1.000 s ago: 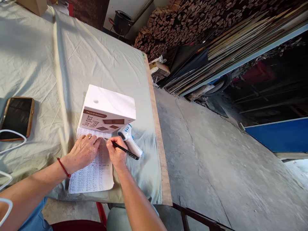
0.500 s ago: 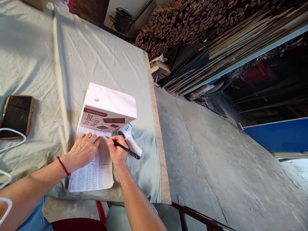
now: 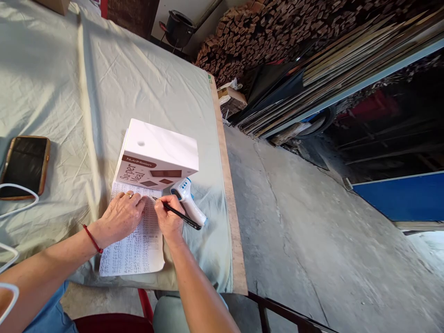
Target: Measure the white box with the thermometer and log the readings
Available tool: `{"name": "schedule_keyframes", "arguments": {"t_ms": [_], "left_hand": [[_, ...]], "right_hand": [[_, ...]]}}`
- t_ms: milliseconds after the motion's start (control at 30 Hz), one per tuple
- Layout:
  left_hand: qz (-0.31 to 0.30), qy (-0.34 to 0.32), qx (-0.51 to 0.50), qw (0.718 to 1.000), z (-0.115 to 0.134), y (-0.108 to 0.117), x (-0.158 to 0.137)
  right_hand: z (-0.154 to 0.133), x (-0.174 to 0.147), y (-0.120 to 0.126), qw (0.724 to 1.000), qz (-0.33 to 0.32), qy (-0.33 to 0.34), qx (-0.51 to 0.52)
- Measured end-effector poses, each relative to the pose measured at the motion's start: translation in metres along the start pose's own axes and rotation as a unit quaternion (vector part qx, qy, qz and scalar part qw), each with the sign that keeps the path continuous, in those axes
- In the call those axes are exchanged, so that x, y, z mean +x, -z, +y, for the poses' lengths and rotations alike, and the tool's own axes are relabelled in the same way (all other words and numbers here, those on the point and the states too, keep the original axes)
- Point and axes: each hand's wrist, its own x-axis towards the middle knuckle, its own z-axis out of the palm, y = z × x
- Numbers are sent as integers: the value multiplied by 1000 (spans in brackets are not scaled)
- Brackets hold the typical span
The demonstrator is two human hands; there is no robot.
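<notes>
A sheet of paper (image 3: 133, 254) covered in handwriting lies at the table's front edge. My left hand (image 3: 125, 215) rests on it with fingers laid out, a ring on one finger and a red cord at the wrist. A black pen (image 3: 182, 215) is pinched in my right hand (image 3: 169, 219), its tip at the paper's upper right part. Just beyond the paper stands a white box (image 3: 159, 145) printed "NutriMotion Super Meal". Right of it, behind my right hand, lies a white and blue infrared thermometer (image 3: 190, 203).
A phone (image 3: 26, 162) in a brown case lies at left, with a white cable (image 3: 21, 188) across it. Cloth covers the table (image 3: 149, 83); its wooden edge (image 3: 229, 199) runs along the right. Stacked firewood (image 3: 249, 37), a black pot (image 3: 178, 28) and long boards (image 3: 312, 88) stand beyond.
The view has shifted very slightly. Both hands keep their places on the paper, and the pen has barely moved.
</notes>
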Motion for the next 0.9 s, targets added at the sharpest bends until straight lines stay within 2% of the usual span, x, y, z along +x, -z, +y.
{"name": "schedule_keyframes", "arguments": {"t_ms": [300, 400, 567, 667, 800, 867, 900], "left_hand": [[0, -6, -4, 1000, -1, -1, -1], [-2, -5, -9, 1000, -1, -1, -1], [-8, -2, -17, 1000, -1, 0, 0], [-13, 0, -28, 1000, -2, 1, 0], [-52, 6, -51, 997, -7, 9, 2], [-78, 21, -67, 994, -13, 17, 4], [-91, 32, -75, 993, -18, 22, 5]], "right_hand": [[0, -1, 0, 999, 31, 1, 11], [1, -1, 0, 1000, 24, -1, -1], [1, -1, -1, 1000, 18, 19, -11], [-6, -4, 2, 999, 40, 32, -19], [-16, -2, 21, 991, 109, 73, -28], [-12, 5, 38, 988, 122, 78, -49], [-8, 10, 48, 989, 108, 66, -72]]}}
